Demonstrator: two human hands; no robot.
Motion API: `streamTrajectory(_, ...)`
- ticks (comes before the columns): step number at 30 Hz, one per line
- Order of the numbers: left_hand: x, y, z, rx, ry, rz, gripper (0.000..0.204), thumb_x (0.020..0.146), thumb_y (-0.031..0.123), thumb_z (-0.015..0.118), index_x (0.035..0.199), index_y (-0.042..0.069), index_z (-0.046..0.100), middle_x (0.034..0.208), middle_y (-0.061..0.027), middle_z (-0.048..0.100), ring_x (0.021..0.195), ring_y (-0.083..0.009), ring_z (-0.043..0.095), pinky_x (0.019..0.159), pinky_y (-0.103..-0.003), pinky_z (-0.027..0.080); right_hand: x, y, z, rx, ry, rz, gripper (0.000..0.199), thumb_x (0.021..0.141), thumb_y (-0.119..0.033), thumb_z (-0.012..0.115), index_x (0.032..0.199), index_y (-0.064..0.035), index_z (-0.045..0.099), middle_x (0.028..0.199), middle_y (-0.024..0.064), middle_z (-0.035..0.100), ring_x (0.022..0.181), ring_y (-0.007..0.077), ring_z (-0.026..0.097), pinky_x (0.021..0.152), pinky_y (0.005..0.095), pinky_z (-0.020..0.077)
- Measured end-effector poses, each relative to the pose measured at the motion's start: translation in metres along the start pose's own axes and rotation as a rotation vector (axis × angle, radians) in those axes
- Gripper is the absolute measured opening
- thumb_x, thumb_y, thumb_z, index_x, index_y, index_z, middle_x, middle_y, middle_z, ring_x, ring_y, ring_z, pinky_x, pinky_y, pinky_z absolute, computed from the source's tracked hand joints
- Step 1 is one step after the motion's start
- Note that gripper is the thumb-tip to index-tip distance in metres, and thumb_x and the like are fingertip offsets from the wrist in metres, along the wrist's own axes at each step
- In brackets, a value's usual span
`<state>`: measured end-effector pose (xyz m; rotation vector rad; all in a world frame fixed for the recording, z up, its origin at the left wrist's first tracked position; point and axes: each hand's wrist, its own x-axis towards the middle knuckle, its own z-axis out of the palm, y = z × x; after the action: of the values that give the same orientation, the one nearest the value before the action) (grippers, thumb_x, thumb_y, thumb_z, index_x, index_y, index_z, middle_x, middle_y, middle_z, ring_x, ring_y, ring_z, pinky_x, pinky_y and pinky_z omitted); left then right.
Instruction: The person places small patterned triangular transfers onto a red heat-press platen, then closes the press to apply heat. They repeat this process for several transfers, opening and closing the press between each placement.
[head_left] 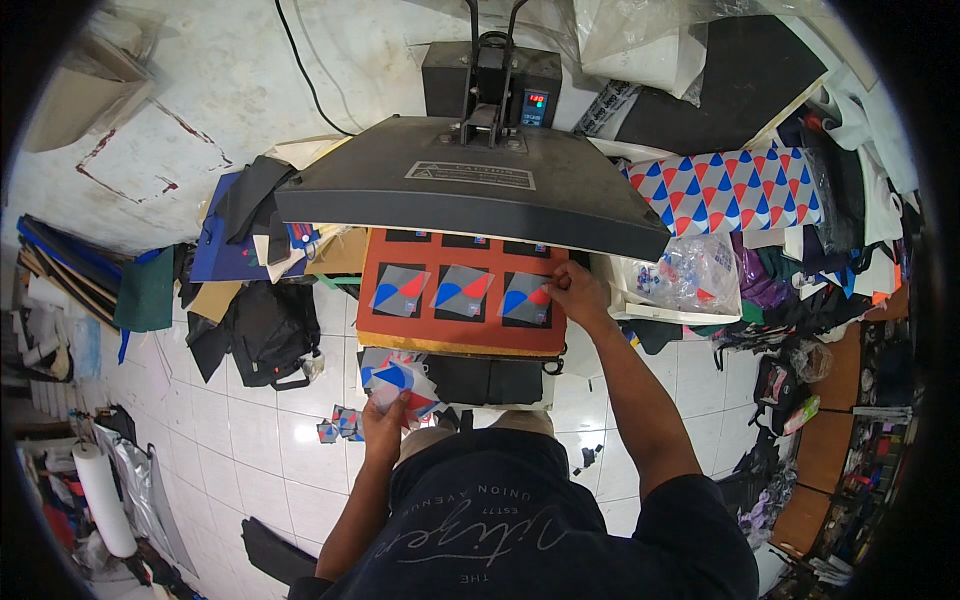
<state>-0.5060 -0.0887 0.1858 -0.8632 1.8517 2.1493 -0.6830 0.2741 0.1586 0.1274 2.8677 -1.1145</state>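
A heat press holds its black upper plate (470, 185) raised over an orange-red pad (460, 338). Three dark fabric squares lie in the pad's front row, each under a clear film printed in red, blue and grey: a left film (400, 291), a middle film (462, 292) and a right film (525, 299). More squares behind them are partly hidden by the plate. My right hand (580, 293) pinches the right film at its edge. In front of the pad, my left hand (384, 412) grips a fanned stack of printed films (392, 380).
Loose printed pieces (345, 424) lie on the tiled floor at lower left. A black backpack (272, 335) sits left of the press. To the right are a white tray with plastic bags (690, 275) and a patterned sheet (725, 190). A cable (305, 75) runs along the wall.
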Motion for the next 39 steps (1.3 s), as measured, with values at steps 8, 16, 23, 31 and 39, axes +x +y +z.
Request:
streamTrajectory(8, 0.002, -0.006, 0.0, -0.003, 0.006, 0.052, 0.02, 0.088, 0.013, 0.07, 0.102, 0.002, 0.061, 0.082, -0.0067, 0.067, 0.063, -0.0142, 0.061, 0.055, -0.026, 0.045, 0.002, 0.005, 0.002, -0.018, -0.002, 0.017, 0.036, 0.076, -0.027, 0.079, 0.098, -0.0066, 0.061, 0.083, 0.0081, 0.069, 0.08, 0.0236, 0.068, 0.071, 0.0363, 0.0525)
streamTrajectory(16, 0.003, -0.005, 0.0, 0.007, 0.007, 0.054, 0.018, 0.089, 0.013, 0.07, 0.101, 0.002, 0.062, 0.082, -0.0061, 0.067, 0.064, -0.0139, 0.061, 0.055, -0.026, 0.045, 0.002, 0.003, 0.001, 0.003, -0.011, 0.022, 0.035, 0.075, -0.027, 0.079, 0.098, -0.0066, 0.062, 0.086, 0.0098, 0.069, 0.082, 0.0254, 0.068, 0.073, 0.038, 0.0531)
streamTrajectory(23, 0.001, -0.003, 0.0, 0.021, -0.002, 0.028, 0.021, 0.089, 0.012, 0.069, 0.106, 0.002, 0.062, 0.087, -0.0062, 0.068, 0.071, -0.0142, 0.063, 0.062, -0.026, 0.047, -0.004, -0.005, -0.004, 0.018, 0.063, -0.01, 0.032, 0.079, -0.026, 0.077, 0.097, -0.0052, 0.061, 0.084, 0.0095, 0.068, 0.079, 0.025, 0.068, 0.07, 0.0376, 0.0523)
streamTrajectory(31, 0.002, 0.004, 0.005, -0.098, 0.008, -0.028, 0.026, 0.088, 0.01, 0.068, 0.111, 0.001, 0.06, 0.097, -0.0084, 0.067, 0.084, -0.0181, 0.065, 0.071, -0.03, 0.052, -0.024, -0.014, -0.014, 0.191, 0.117, 0.027, 0.029, 0.085, -0.028, 0.074, 0.099, -0.0047, 0.062, 0.087, 0.0094, 0.067, 0.077, 0.0221, 0.066, 0.072, 0.035, 0.0519)
streamTrajectory(39, 0.001, 0.022, 0.042, -0.217, -0.14, -0.073, 0.027, 0.088, 0.007, 0.069, 0.113, 0.002, 0.06, 0.101, -0.0074, 0.067, 0.087, -0.0168, 0.066, 0.072, -0.029, 0.053, -0.12, -0.112, 0.028, 0.438, -0.45, -0.004, 0.042, 0.082, -0.028, 0.08, 0.109, -0.0038, 0.058, 0.09, 0.004, 0.061, 0.078, 0.0108, 0.058, 0.068, 0.027, 0.0488)
